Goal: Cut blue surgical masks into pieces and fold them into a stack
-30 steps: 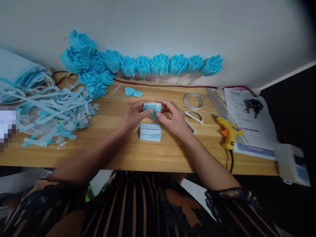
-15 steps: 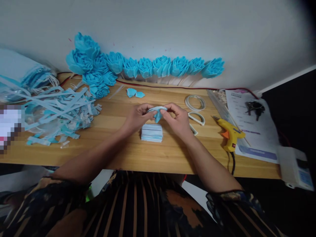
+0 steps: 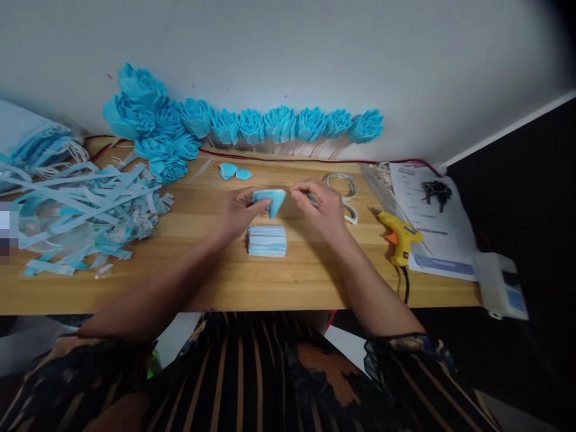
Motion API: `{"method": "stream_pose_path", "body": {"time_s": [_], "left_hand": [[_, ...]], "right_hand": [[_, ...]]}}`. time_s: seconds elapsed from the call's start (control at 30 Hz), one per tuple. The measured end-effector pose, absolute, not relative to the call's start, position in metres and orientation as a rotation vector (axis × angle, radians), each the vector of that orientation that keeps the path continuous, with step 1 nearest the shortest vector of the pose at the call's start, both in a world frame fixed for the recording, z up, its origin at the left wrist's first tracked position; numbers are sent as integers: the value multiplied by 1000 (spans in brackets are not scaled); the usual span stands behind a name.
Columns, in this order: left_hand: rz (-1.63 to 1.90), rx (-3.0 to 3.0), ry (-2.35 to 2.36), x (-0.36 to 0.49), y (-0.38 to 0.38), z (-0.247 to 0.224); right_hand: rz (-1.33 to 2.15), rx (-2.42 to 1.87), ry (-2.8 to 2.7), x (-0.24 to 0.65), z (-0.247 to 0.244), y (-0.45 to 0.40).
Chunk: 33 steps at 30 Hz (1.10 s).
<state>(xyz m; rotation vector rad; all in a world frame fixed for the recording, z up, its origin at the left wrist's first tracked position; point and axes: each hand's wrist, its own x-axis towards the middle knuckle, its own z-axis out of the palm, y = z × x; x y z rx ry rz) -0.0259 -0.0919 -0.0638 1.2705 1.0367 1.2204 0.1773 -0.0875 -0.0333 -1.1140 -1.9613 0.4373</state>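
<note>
A small folded blue piece of fabric (image 3: 275,202) is pinched in my left hand (image 3: 242,211), above the wooden table. To its right, my right hand (image 3: 321,207) is apart from the piece, its thumb and forefinger close together; whether anything small is between them is too blurred to tell. Just below the hands lies a stack of pale blue and white rectangular pieces (image 3: 267,241). Two loose blue petal shapes (image 3: 228,171) rest behind my left hand.
Blue fabric flowers (image 3: 279,123) line the wall. Cut strips (image 3: 99,198) are heaped at the left beside stacked masks (image 3: 31,138). Right of the hands are tape rolls (image 3: 342,183), a yellow glue gun (image 3: 402,239), papers (image 3: 443,231), keys (image 3: 435,192) and a white device (image 3: 500,285).
My right hand has let go of the blue piece and moved off to the right. The piece now stays in my left hand alone. The whole view has shifted slightly.
</note>
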Motion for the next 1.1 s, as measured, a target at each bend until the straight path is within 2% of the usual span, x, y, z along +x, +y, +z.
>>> {"method": "stream_pose_path", "body": {"time_s": [0.1, 0.27, 0.47, 0.57, 0.7, 0.8, 0.9, 1.03, 1.1], "left_hand": [[1302, 923, 945, -30, -83, -64], [1322, 558, 876, -35, -76, -60], [1287, 463, 872, -34, -76, -59], [1253, 474, 881, -35, -75, -61], [1217, 510, 906, -37, -73, -63], [1208, 506, 912, -36, -74, -63], [1201, 530, 908, -34, -75, -61], [1182, 591, 902, -32, -78, -58], [1191, 624, 889, -32, -80, -57]], "right_hand": [[378, -1342, -2098, 206, -24, -85], [6, -1796, -2333, 247, -31, -107], [2, -1829, -2425, 254, -51, -120], [262, -1814, -2226, 252, -50, -117], [951, -1511, -1821, 242, -43, -111], [1160, -1308, -1654, 224, -40, -104], [931, -1425, -1777, 209, -40, -92], [213, -1671, -2206, 218, -42, -82], [222, -1747, -2426, 232, -40, -81]]}}
